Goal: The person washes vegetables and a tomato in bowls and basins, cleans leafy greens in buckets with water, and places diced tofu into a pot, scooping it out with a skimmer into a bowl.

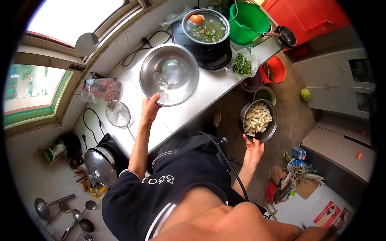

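Observation:
My left hand [150,107] grips the near rim of a wide steel bowl [171,76], which is over the white counter [177,116] and has only a little wet residue inside. Out to the right, past the counter's edge, my right hand [253,150] holds the near rim of a dark metal bowl [273,128]. Pale cut strips [258,118] fill much of that bowl. Behind the steel bowl, a pot [207,30] of greenish liquid with an orange-red round piece stands on a black base.
A wire skimmer [118,114] and bagged meat [106,89] lie left on the counter. Bagged greens [242,63], a green bucket [251,24] and a small pan [286,37] are at the back right. Below stands a red basin [277,69]; a lidded pan [99,166] sits left.

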Action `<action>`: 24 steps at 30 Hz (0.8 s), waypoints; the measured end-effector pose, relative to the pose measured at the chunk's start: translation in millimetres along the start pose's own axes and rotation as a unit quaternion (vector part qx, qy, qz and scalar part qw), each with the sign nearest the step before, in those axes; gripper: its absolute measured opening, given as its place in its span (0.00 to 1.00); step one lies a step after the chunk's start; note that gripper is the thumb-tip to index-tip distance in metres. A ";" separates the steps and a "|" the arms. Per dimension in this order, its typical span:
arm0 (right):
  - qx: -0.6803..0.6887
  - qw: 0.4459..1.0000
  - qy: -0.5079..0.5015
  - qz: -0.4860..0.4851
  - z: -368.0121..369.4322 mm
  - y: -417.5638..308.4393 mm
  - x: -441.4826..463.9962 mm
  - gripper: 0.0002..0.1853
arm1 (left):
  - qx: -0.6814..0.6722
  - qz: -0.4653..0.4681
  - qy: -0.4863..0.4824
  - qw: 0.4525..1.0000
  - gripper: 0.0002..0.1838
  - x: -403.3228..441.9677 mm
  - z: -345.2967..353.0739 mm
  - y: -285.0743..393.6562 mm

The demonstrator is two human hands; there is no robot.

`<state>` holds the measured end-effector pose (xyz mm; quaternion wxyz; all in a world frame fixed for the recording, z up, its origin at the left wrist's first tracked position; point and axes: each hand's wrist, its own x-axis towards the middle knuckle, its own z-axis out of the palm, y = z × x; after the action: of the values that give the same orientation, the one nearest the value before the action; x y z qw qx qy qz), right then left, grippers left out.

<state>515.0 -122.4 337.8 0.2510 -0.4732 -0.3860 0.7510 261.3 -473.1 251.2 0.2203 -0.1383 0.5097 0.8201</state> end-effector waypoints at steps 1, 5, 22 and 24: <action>0.005 1.000 0.004 0.001 -5.0 -7.8 6.6 0.24 | 0.019 0.022 -0.016 0.999 0.16 -4.4 26.3 12.4; 0.030 1.000 0.006 0.002 -30.1 -30.4 43.8 0.28 | 0.075 0.058 -0.042 0.995 0.16 10.4 92.4 30.1; 0.052 0.997 0.014 -0.046 -122.9 -99.3 159.7 0.28 | 0.307 0.183 0.009 0.934 0.17 92.8 278.5 107.6; 0.066 0.996 0.016 -0.049 -117.2 -96.3 158.1 0.29 | 0.362 0.224 0.068 0.902 0.22 103.9 289.7 130.0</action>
<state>554.8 90.5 305.0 0.3246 -0.4484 -0.3543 0.7537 105.5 -240.2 433.1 0.0305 0.0134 0.8026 0.5956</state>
